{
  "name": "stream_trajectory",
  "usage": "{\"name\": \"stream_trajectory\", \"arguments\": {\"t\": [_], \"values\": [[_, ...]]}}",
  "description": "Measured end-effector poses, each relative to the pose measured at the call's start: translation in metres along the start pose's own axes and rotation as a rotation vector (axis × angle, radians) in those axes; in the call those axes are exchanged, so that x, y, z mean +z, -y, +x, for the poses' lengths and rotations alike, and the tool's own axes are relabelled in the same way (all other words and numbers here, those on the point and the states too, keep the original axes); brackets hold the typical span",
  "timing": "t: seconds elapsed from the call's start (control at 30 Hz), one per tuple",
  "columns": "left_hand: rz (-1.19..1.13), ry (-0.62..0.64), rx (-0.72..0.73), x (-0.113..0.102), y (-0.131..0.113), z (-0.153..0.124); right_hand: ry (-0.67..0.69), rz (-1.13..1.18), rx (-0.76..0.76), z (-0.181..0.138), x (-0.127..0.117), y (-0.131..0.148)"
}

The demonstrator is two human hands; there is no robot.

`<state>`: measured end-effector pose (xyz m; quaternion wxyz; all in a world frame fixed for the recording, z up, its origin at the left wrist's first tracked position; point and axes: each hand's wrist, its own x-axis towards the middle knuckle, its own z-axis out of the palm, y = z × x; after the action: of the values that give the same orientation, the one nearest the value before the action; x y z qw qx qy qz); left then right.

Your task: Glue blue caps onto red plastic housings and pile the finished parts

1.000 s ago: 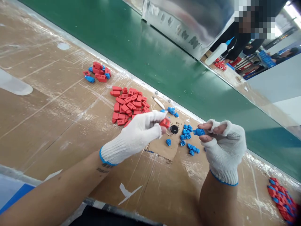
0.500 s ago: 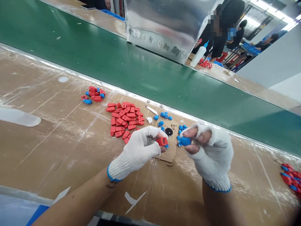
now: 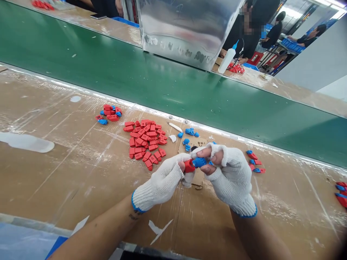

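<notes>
My left hand [image 3: 168,177], in a white fingerless glove, pinches a red plastic piece [image 3: 189,166]. Between the fingers and thumb of my right hand [image 3: 227,173], gloved alike, is a blue plastic piece [image 3: 199,162]. The two pieces meet end to end; whether one sits inside the other I cannot tell. Beneath the hands lies a brown board [image 3: 199,177], its black round spot partly covered. Loose blue pieces [image 3: 191,131] lie at the board's far side. Left of it spreads a pile of red pieces [image 3: 143,139].
A green conveyor belt [image 3: 116,76] crosses behind the table, with a metal box [image 3: 184,36] over it. Red-and-blue pieces [image 3: 255,162] lie at right, others [image 3: 110,112] at left. A squeeze bottle [image 3: 227,59] stands across the belt, near a person in dark clothes.
My hands have come together, bringing the blue piece against the red one. The red piece has turned toward the right. The view has shifted slightly, showing red-and-blue pieces right of my hand.
</notes>
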<state>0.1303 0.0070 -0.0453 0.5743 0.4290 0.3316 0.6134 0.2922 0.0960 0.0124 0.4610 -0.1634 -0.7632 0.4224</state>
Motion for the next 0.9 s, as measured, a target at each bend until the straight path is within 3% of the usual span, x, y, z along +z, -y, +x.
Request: {"name": "stream_trajectory", "arguments": {"t": [0.3, 0.47, 0.6, 0.73, 0.9], "values": [[-0.010, -0.009, -0.086, -0.005, 0.004, -0.004, 0.046, -0.080, -0.011, 0.003, 0.001, -0.002], [-0.017, -0.002, -0.083, 0.000, 0.003, -0.003, 0.174, -0.187, -0.071, 0.008, 0.002, 0.002], [0.002, -0.076, -0.091, 0.009, 0.001, -0.005, 0.225, -0.235, -0.150, 0.011, -0.003, 0.007], [-0.106, -0.126, -0.155, 0.017, -0.005, -0.005, 0.272, -0.172, -0.154, 0.012, 0.000, 0.005], [-0.140, -0.047, -0.244, 0.024, -0.004, -0.008, 0.275, -0.023, -0.111, 0.010, 0.025, 0.001]]}}
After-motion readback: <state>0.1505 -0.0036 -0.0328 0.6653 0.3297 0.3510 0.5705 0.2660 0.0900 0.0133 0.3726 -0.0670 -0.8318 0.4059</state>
